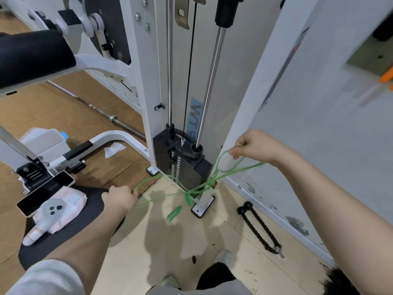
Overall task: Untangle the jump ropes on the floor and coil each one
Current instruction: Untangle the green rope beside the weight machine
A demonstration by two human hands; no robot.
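A thin green jump rope is stretched in the air between my two hands, its strands crossing in a tangle near the middle. My left hand grips a loop of the rope at the lower left, above a black seat. My right hand pinches several strands higher up on the right. Two green handles hang down from the tangle, blurred by motion. I see only this one rope.
A white cable machine with a black weight stack stands right behind the rope. A black rope attachment lies on the floor by the wall. A phone and a cloth rest on the black seat. My shoes are below.
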